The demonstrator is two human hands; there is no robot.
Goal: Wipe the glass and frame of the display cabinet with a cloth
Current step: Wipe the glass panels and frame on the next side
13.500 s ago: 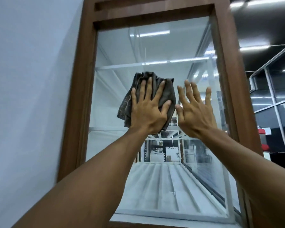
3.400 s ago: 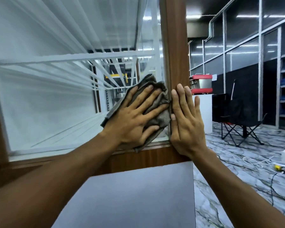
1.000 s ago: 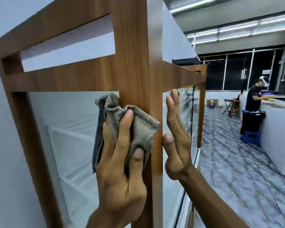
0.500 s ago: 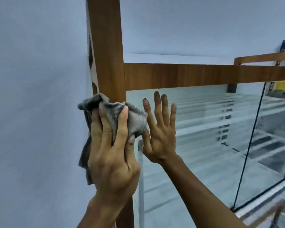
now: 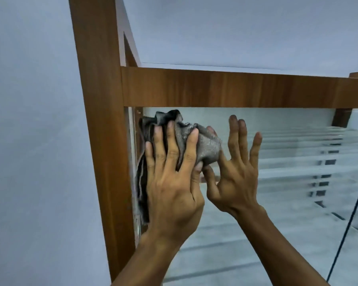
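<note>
Your left hand (image 5: 170,182) has slid the grey cloth (image 5: 196,141) off the wooden corner post (image 5: 99,141) onto the glass pane (image 5: 287,162) beside it, grip pinning it there; right hand (image 5: 234,172) spread, empty. Frame corner done, glass next.

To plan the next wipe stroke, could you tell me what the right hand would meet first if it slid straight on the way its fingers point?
Probably the horizontal wooden rail above the glass; the right hand points up the pane.
</note>
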